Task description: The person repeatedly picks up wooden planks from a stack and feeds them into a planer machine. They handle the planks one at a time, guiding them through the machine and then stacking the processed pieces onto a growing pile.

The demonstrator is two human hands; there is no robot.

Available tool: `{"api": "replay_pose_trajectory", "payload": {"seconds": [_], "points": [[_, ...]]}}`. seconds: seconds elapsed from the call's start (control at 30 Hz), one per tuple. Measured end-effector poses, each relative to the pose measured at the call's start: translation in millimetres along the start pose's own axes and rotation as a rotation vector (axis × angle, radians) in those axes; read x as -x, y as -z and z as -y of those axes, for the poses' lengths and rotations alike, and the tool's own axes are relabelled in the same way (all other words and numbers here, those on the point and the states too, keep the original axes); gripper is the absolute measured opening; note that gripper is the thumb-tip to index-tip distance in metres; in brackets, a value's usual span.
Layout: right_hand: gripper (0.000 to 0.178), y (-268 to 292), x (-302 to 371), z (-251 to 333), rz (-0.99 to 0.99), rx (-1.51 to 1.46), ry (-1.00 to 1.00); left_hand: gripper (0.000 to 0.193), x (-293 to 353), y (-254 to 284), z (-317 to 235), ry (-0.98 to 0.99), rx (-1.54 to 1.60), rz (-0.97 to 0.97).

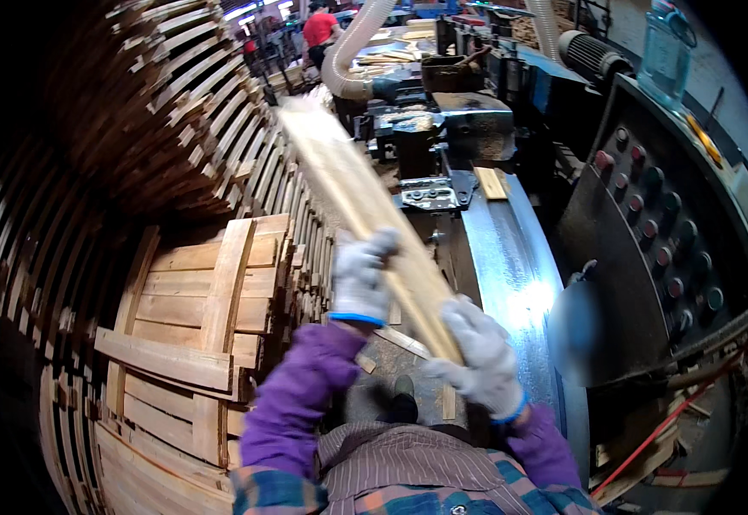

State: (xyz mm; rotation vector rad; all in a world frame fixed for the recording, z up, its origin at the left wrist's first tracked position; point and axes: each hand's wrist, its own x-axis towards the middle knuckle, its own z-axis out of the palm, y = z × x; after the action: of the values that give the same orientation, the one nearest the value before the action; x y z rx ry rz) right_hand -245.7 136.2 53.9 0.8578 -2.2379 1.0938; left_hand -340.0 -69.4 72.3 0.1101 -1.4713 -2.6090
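Observation:
A long pale wooden board (pixel 357 189) slants across the middle, its far end up and to the left and blurred. My left hand (pixel 360 276), in a white work glove with a blue cuff, grips the board's left edge partway along. Around its near end closes my right hand (pixel 482 356), gloved the same way. The board is held up in the air, left of a shiny metal machine bed (pixel 520 275). On that bed's far part lies a short piece of wood (pixel 490 184).
Stacked boards (pixel 185 300) rise on the left, with tall slatted piles behind. A control panel (pixel 657 232) with several buttons stands right, a water jug (pixel 666 56) on top. Woodworking machinery (pixel 430 129) and a hose (pixel 352 51) are ahead. A person in red (pixel 320 30) is far off.

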Motion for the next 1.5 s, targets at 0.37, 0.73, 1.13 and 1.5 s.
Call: {"api": "replay_pose_trajectory", "payload": {"seconds": [0.37,0.73,1.13,1.5], "points": [[0.062,41,176,-27,-0.001,0.527,-0.703,0.021,47,-73,193,0.519,-0.498,0.13],[0.05,-20,-4,-257,0.581,0.997,-0.633,0.03,38,-43,177,0.697,-0.189,0.089],[0.074,48,159,-9,0.159,0.281,-0.608,0.055,72,-84,178,0.612,-0.606,0.065],[0.034,-5,113,-230,0.188,1.017,-0.258,0.073,103,247,-180,-0.533,-0.878,-0.819]]}}
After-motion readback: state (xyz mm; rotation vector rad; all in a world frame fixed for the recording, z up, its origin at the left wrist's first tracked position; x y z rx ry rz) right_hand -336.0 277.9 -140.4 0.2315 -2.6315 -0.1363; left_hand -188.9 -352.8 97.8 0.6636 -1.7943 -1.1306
